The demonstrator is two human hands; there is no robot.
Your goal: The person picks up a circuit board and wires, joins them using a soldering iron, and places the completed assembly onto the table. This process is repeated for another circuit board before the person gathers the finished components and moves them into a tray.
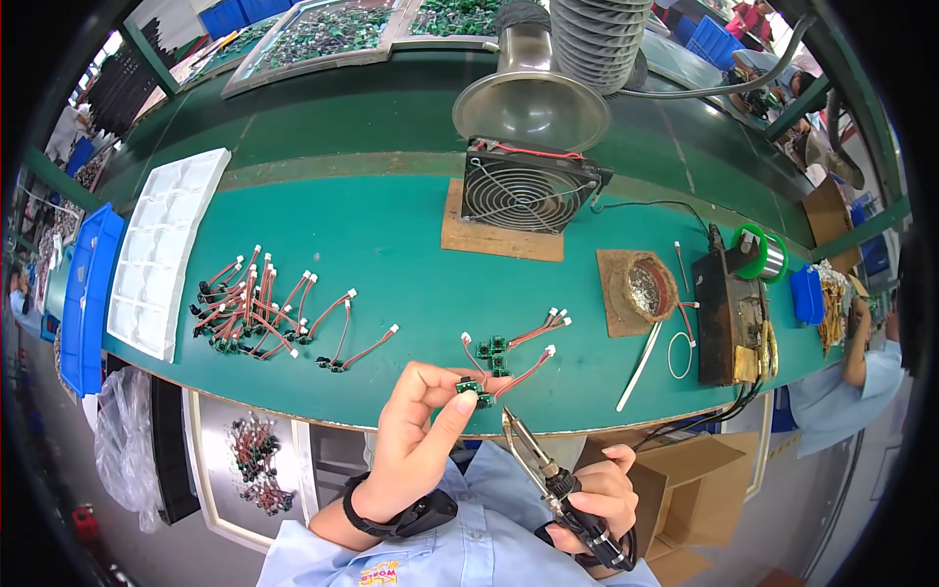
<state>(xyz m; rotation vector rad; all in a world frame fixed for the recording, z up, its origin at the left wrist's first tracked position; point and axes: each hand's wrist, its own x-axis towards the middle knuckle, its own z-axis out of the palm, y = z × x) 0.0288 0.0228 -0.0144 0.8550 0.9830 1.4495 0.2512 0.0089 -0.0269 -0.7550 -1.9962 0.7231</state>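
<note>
Close to the table's front edge, my left hand point(423, 445) pinches a small green circuit board point(468, 386) between thumb and fingers. My right hand point(604, 504) is wrapped around a black-handled soldering iron point(559, 486), with a thin metal tube running alongside its tip. The tip points up toward the held board, a short gap away from it. Just beyond my left fingertips lie a few more small green boards point(492, 350) and red-and-black wire leads point(533, 333) with white connectors. Whether a lead is attached to the held board, I cannot tell.
A pile of wired boards point(249, 308) lies left, beside a white tray point(161, 254) and a blue bin point(90, 303). A fan point(528, 191) stands at the back below a metal extraction hood point(531, 108). Right are a round tin point(646, 287), soldering station point(724, 318) and solder spool point(773, 256).
</note>
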